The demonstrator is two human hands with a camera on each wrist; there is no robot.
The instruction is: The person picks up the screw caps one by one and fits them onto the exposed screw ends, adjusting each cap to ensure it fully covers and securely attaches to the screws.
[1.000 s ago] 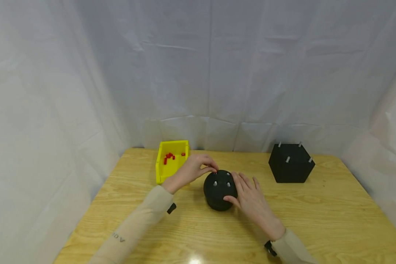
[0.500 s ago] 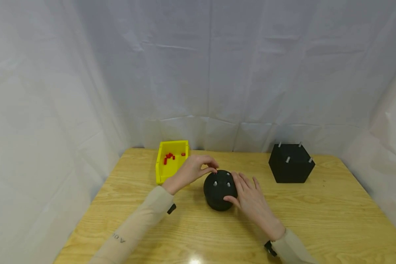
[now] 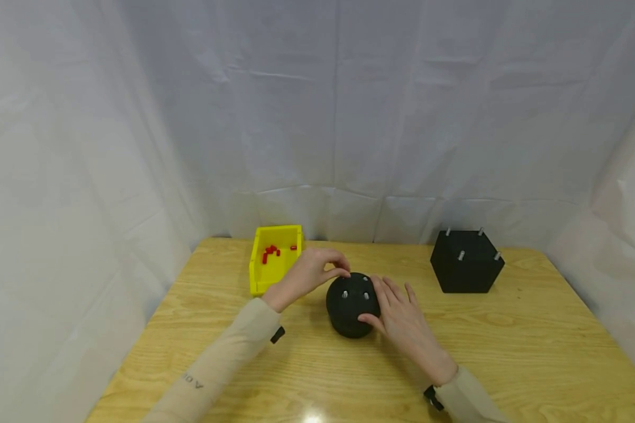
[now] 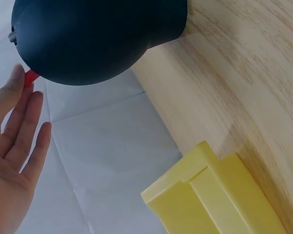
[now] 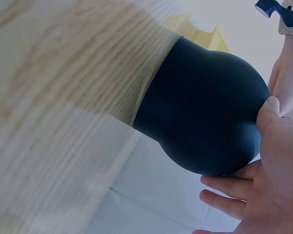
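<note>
White sheeting [image 3: 317,117] hangs behind and beside the pale wooden worktop [image 3: 534,346], the largest thing before us. On it, toward the far right corner and well apart from our hands, stands a black hexagonal block [image 3: 465,261] with four metal studs rising from its top. At the far left sits a yellow bin [image 3: 261,276] with a scatter of small red pieces [image 3: 271,251] lying in it.

Near the middle of the worktop rests the black rounded block [image 3: 351,308], a domed form with metal studs [image 3: 344,294] showing on its upper face; it stands just beside the bin's near corner, not touching it.

Our right hand [image 3: 402,320] lies against the right side of the rounded block, thumb pressed to its lower front and fingers stretched nearly straight along its flank; it steadies the block without closing round it, as the right wrist view [image 5: 278,161] also shows.

Our left hand [image 3: 309,271] comes in from the bin's side, thumb and forefinger pinched together at the block's upper left edge. The left wrist view shows a small red piece [image 4: 30,77] at those fingertips, right against the block [image 4: 97,34], with the other fingers [image 4: 24,141] held loosely straight.
</note>
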